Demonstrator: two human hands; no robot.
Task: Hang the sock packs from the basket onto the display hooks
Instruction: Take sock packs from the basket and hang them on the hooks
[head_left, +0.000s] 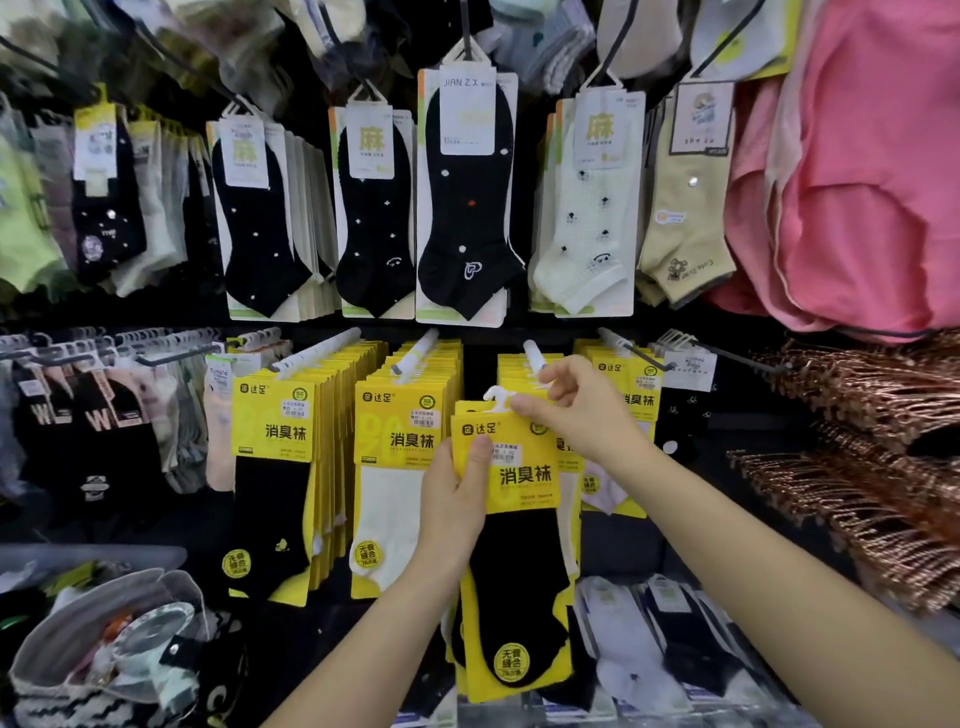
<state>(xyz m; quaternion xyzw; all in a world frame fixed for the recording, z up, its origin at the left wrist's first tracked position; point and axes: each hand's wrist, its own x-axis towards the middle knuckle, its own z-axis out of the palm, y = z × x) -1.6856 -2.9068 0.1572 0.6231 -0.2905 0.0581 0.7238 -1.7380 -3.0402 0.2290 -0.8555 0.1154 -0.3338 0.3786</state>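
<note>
I hold a small stack of yellow sock packs (519, 530) with black socks in front of the lower display row. My left hand (457, 499) grips the stack's left edge, thumb across the yellow card. My right hand (571, 405) pinches the top of the front pack beside its white plastic hanger (496, 397). Just above the right hand, a white display hook (535, 356) sticks out with matching yellow packs behind it. The basket (98, 649) sits at the lower left with mixed items inside.
Two more hooks of yellow packs (291, 441) (400, 452) hang to the left. Above is a row of black and pale ankle socks (467, 197). Copper-coloured hangers (872, 467) jut out at right, pink garments (872, 182) above them.
</note>
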